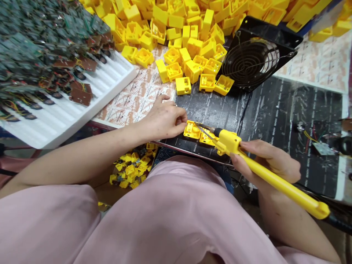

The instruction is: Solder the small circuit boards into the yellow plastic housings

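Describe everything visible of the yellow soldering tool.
The soldering tool has a long yellow handle that looks like plastic, a bulkier yellow front body, a black collar and thin metal rods at the working end. A black cord runs from its rear. The right hand grips it near the front body. It slants, the rods pointing left over yellow cases; whether they touch is unclear.

My feed shows an electronics workshop: piled circuit boards [55, 47], yellow casings [192, 69] heaped toward the tabletop's [269, 110] far edge, a soldering iron [271, 174].
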A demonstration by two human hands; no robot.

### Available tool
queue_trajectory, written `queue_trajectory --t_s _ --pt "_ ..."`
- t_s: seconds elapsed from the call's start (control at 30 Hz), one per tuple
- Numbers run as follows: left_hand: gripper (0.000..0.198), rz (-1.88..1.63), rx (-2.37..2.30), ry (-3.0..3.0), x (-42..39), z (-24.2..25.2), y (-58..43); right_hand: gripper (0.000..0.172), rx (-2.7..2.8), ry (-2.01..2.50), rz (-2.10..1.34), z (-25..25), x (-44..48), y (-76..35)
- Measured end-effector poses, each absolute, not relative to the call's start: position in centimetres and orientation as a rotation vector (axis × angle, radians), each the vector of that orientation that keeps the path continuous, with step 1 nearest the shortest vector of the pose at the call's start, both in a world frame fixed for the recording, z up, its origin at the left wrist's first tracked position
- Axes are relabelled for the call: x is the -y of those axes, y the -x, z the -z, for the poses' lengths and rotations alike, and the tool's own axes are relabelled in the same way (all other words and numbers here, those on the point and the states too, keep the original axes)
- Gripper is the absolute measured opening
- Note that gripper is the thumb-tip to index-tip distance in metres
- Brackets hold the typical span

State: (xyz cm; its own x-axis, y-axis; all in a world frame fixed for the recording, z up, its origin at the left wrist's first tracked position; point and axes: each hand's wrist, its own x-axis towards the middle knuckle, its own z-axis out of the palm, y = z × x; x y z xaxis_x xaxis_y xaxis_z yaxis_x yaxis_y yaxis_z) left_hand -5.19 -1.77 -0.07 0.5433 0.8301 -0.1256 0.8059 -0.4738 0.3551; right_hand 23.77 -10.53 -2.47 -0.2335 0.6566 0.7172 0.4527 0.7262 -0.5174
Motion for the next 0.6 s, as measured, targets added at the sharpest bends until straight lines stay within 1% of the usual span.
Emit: queue_trajectory --t_s 0.07,0.1,0.4,0.53,0.6 --pt "0.025 -0.079 -1.347 -2.420 1.7 0.1 4.9 0.024 1.899 0.815 -0.248 2.4 10.5 -23.5" --pt "0.025 -0.070 -1.343 -2.426 1.7 0.1 4.9 0.023 1.918 0.808 -0.242 2.4 10.5 -23.4" --pt "0.024 -0.034 -1.328 -2.467 1.6 -0.1 4.8 0.026 2.031 0.733 -0.143 1.8 9.8 -22.4" --pt "0.021 -0.021 -1.323 -2.474 1.5 -0.1 4.6 0.029 1.981 0.779 -0.222 1.7 10.1 -23.1" --pt "0.020 0.010 -1.333 -2.477 1.4 -0.2 4.5 0.026 1.938 0.821 -0.232 1.7 10.3 -23.6"
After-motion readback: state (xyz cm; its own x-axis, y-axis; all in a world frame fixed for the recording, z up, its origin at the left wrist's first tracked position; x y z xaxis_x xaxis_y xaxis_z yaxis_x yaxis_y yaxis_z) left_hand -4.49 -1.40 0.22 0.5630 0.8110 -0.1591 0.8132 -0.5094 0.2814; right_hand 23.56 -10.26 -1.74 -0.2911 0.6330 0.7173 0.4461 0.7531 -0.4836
